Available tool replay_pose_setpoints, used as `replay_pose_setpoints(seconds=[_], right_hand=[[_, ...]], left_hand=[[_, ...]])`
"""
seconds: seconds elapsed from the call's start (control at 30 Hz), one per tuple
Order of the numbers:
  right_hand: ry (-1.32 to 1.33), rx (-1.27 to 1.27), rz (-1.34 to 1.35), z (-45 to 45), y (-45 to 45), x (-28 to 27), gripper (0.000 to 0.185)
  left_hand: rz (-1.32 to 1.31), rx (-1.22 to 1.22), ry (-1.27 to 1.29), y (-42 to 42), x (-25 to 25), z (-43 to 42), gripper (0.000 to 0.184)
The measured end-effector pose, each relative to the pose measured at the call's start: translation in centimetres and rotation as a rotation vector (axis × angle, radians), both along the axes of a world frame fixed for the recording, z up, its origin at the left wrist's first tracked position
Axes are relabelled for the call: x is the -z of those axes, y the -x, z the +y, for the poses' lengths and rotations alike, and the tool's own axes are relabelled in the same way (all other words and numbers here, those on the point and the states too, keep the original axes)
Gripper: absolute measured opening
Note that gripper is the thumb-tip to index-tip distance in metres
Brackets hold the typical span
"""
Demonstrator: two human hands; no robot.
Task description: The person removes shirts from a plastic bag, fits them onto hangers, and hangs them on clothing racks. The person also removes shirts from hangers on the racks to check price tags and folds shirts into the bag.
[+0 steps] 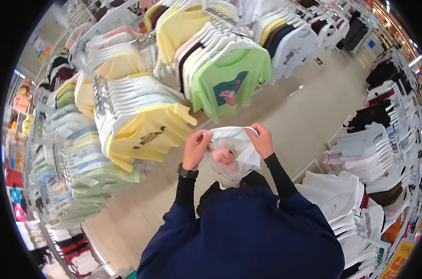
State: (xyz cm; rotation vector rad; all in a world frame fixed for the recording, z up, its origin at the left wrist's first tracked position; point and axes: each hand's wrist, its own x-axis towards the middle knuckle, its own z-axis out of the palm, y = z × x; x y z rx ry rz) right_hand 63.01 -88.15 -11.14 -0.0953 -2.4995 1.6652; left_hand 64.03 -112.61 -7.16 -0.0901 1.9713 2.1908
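Note:
In front of my body I hold up a see-through plastic bag (pixel 255 159) with white material in it and a printed picture on its front. My left hand (pixel 196 148) pinches the upper left corner, thumb on the near side. The upper right corner is gripped by my right hand (pixel 263 141) between thumb and fingers. The bag's top edge is stretched between both hands, and its rounded lower part hangs down. Whether the white material is a garment, I cannot tell. A black watch (pixel 188 172) is on my left wrist.
Close to my left hand hangs a yellow shirt (pixel 148 132) at the front of a rack. Ahead is a green printed shirt (pixel 232 86) on another rack. White shirts (pixel 334 195) hang to the right. A tiled aisle floor (pixel 290 111) runs between the racks.

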Motion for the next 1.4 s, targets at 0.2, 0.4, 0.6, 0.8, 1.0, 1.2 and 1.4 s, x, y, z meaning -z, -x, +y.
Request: replay_pose_setpoints(seconds=[0.2,0.4,0.6,0.8,1.0,1.2,1.4], right_hand=[[-0.4,0.296,0.572,7.5,-0.6,-1.3,0.005],[-0.14,-0.167,0.031,16.2,0.5,3.6,0.009],[-0.255,-0.291,-0.266,25.2,5.9,9.4,0.012],[-0.224,-0.236,-0.368,31.5,9.9,8.5,0.012],[-0.182,-0.208,-0.454,37.5,16.0,8.5,0.013],[-0.164,-0.183,-0.521,44.1,25.3,9.7,0.014],[-0.737,-0.116,-0.172,52.3,30.5,14.4,0.023]], left_hand=[[0.071,0.125,0.117,4.0,2.5,13.1,0.023],[0.116,0.182,0.157,5.9,2.5,27.3,0.023],[0.123,0.479,0.078,7.7,-1.6,36.3,0.02],[0.037,0.495,-0.065,13.2,-2.2,41.3,0.017],[-0.012,0.573,-0.057,20.0,-2.9,47.3,0.017],[0.09,0.632,0.013,29.4,0.4,55.9,0.016],[0.279,0.653,0.238,39.9,3.4,65.3,0.021]])
